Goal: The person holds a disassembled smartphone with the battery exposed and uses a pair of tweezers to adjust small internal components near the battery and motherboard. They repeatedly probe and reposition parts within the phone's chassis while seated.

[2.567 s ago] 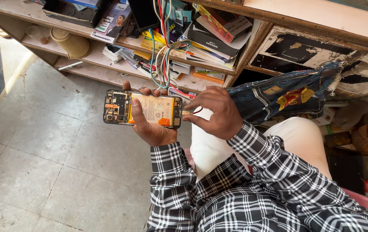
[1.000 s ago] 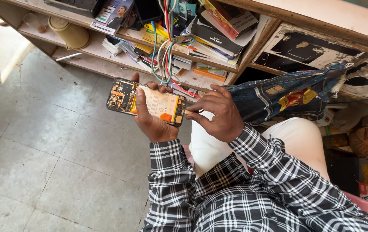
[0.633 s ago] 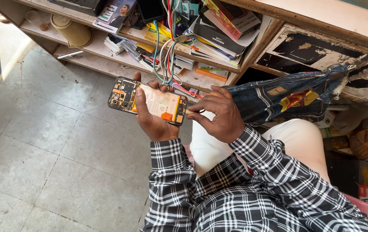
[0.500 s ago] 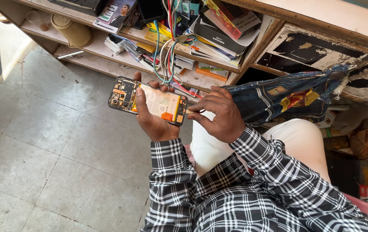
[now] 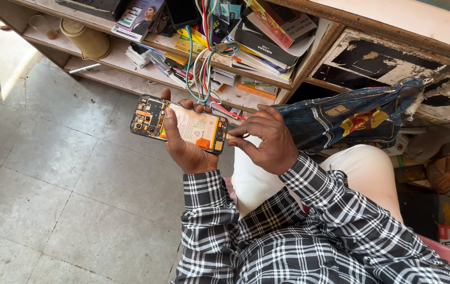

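- A small phone repair shop or workshop is shown
- Rough wooden shelves (image 5: pixel 130 79) are crammed with small boxes (image 5: pixel 267 42), papers and a tangle of coloured wires (image 5: pixel 204 63)
- A phone with its back removed (image 5: pixel 178 124), the battery and circuit board laid bare, is held over a worn tiled floor (image 5: pixel 67 200)
- Peeling paint is seen on a wooden panel (image 5: pixel 393 63) beneath a counter, and a denim cloth (image 5: pixel 351 118) is hung beside it

Wooden shelves (image 5: pixel 130 79) crammed with books, coloured wires (image 5: pixel 204 58), tan jar (image 5: pixel 85 39), denim cloth (image 5: pixel 351 118), tiled floor (image 5: pixel 51 200)
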